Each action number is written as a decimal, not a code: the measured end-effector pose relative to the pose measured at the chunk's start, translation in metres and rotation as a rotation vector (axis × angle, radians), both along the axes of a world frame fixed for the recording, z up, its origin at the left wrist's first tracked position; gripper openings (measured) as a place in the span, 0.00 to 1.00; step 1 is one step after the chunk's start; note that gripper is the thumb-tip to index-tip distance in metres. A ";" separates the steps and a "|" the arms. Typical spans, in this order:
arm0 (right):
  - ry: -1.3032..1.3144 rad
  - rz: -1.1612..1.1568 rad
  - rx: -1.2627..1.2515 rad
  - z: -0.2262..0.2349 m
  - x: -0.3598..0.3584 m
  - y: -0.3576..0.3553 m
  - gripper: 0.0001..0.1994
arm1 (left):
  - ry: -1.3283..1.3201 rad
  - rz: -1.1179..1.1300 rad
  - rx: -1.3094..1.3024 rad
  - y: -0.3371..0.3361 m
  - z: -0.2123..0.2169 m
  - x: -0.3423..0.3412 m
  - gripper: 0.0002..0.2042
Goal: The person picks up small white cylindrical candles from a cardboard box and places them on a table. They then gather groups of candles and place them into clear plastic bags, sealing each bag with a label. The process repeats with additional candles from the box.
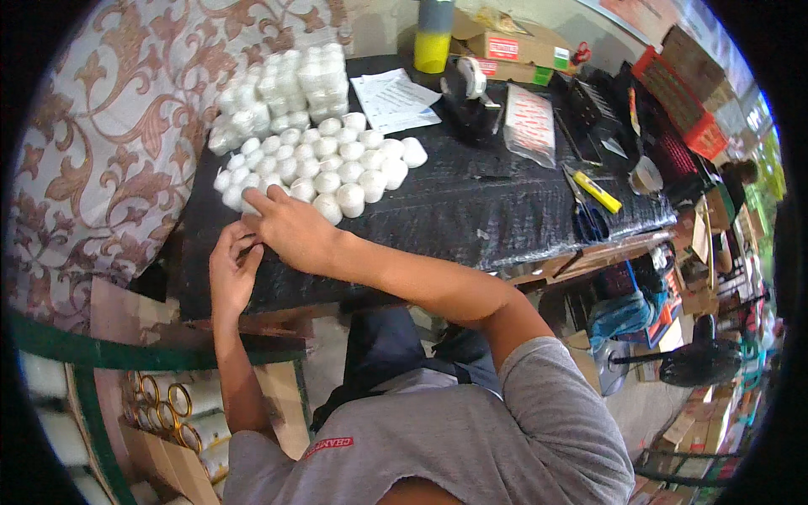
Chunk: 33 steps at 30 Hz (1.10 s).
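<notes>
Many short white votive candles with rounded tops stand packed together on the left of the black-covered table. My right hand reaches across to their near edge, its fingers bent and overlapping the nearest candles. Just left of it, my left hand is raised at the table's near left edge with fingers curled. The fingertips of both hands meet there. Whatever lies between them is hidden by the fingers.
Behind the candles are stacked clear-wrapped white packs. Papers, a tape dispenser, a plastic bag, scissors and a yellow cutter lie rightward. A carton of gold-rimmed jars stands below left.
</notes>
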State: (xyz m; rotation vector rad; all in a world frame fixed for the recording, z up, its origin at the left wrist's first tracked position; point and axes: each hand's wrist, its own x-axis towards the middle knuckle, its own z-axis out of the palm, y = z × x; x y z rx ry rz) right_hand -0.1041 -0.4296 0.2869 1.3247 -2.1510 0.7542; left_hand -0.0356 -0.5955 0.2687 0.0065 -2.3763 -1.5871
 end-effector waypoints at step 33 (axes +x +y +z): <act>0.182 -1.157 0.649 -0.022 -0.131 0.380 0.10 | 0.583 0.296 -0.341 0.128 -0.045 0.018 0.08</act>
